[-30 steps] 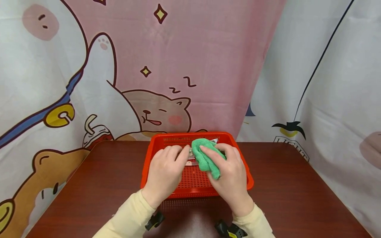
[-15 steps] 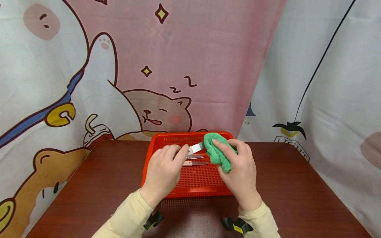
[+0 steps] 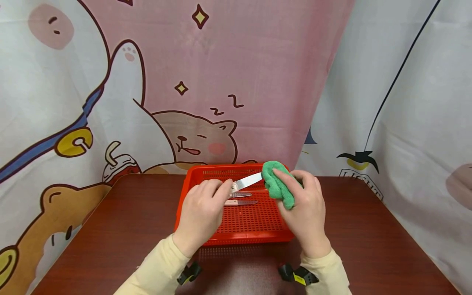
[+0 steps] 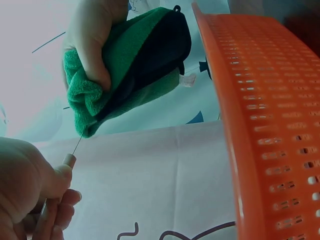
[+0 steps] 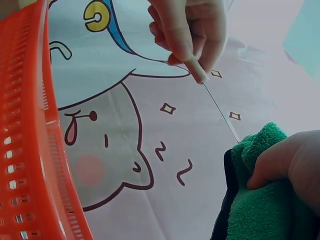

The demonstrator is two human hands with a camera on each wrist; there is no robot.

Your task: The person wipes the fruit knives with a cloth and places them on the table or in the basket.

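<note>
A knife (image 3: 249, 181) with a pale handle is held above the basket by my left hand (image 3: 200, 213), the fingers curled round its handle. Its blade points right, and the tip is hidden in a folded green cloth (image 3: 274, 186). My right hand (image 3: 302, 213) grips that cloth, thumb and fingers pinching it over the blade's end. In the left wrist view the cloth (image 4: 120, 70) shows a dark edging and a small white tag. The right wrist view shows the thin blade (image 5: 220, 112) running from handle to cloth.
Beneath both hands is a red perforated plastic basket (image 3: 239, 237) on a brown table (image 3: 140, 221). Two more knives lie in it: one with a pale pink handle (image 3: 231, 202), and a blade (image 3: 241, 195) just behind. A cartoon-printed curtain (image 3: 258, 82) hangs behind the table.
My right hand and the cloth have slid rightward along the blade toward its tip, baring most of the blade. The left hand has barely moved and keeps its hold on the handle.
</note>
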